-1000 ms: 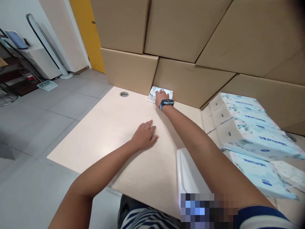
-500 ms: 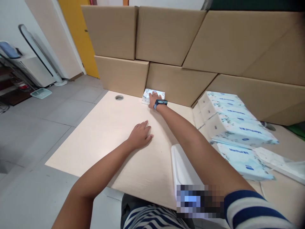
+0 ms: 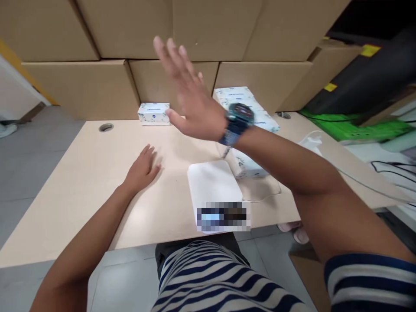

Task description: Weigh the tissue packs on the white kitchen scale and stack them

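Note:
My right hand [image 3: 195, 99] is raised above the table, fingers stretched out and holding nothing; a dark watch is on its wrist. Behind its thumb, a tissue pack [image 3: 154, 114] stands against the cardboard boxes at the back of the table. My left hand [image 3: 142, 169] rests on the bare tabletop, fingers extended and nothing in them. To the right, partly hidden by my right wrist and forearm, is a stack of tissue packs [image 3: 232, 93]. Another tissue pack [image 3: 248, 164] lies nearer, under my forearm. In front of me sits a white scale [image 3: 214, 180] with a pixelated lower part.
Cardboard boxes [image 3: 175, 30] form a wall along the back edge. Cable holes [image 3: 106, 127] are set into the tabletop [image 3: 74, 190]. At the right are a white cable, a green item [image 3: 351, 130] and a black bag-like object [image 3: 383, 82].
My right hand has come off the tissue pack at the back and lifted to the right. The view has turned right. My left hand still lies on the table.

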Available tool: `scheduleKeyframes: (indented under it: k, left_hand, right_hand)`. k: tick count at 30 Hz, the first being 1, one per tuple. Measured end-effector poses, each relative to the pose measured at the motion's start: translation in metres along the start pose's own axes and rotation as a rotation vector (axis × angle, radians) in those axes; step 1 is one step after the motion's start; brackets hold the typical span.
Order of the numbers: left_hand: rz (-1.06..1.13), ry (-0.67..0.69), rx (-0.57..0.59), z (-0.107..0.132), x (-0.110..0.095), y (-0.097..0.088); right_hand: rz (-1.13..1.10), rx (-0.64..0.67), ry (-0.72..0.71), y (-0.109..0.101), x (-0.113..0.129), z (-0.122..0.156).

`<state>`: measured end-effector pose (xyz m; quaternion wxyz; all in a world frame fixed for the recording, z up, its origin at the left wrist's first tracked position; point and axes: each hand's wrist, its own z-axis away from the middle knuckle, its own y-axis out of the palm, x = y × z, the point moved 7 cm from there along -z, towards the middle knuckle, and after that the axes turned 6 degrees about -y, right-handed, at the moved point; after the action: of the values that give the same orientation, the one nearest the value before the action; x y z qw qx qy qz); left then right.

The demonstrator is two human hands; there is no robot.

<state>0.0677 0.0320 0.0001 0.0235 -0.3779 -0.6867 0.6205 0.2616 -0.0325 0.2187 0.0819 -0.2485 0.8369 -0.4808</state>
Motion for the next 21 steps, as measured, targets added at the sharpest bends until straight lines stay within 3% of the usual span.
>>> scheduleKeyframes:
  k: [3,6,8,11,13,14,17,21]
  left_hand:
    - [0.163,0.047,-0.085,0.012,-0.019,-0.014]
    - [0.386,0.054,-0.016,0.029,-0.066,-0.017]
    - [0.501,0.030,0.178,0.039,-0.110,-0.004]
    - [0.612,-0.007,0.544,0.048,-0.182,0.027]
    - [0.681,-0.117,0.681,0.043,-0.214,0.048]
    - [0.716,-0.196,0.693,0.037,-0.224,0.058]
    - [0.830,-0.341,0.570,0.010,-0.240,0.079]
    - [0.899,-0.158,0.380,-0.029,-0.255,0.098]
  right_hand:
    - [-0.197,-0.157,-0.141,-0.064,-0.006,0.087]
    - [-0.307,-0.356,0.301,-0.079,-0.081,0.190]
    - [-0.394,-0.482,0.575,-0.063,-0.133,0.256]
    - [-0.603,-0.448,1.015,-0.011,-0.190,0.332]
    - [-0.700,-0.428,1.131,0.014,-0.203,0.357]
    - [-0.742,-0.434,1.142,0.022,-0.205,0.363]
    - [-0.838,-0.452,1.098,0.032,-0.201,0.360]
    - [-0.815,-0.390,1.039,0.031,-0.192,0.344]
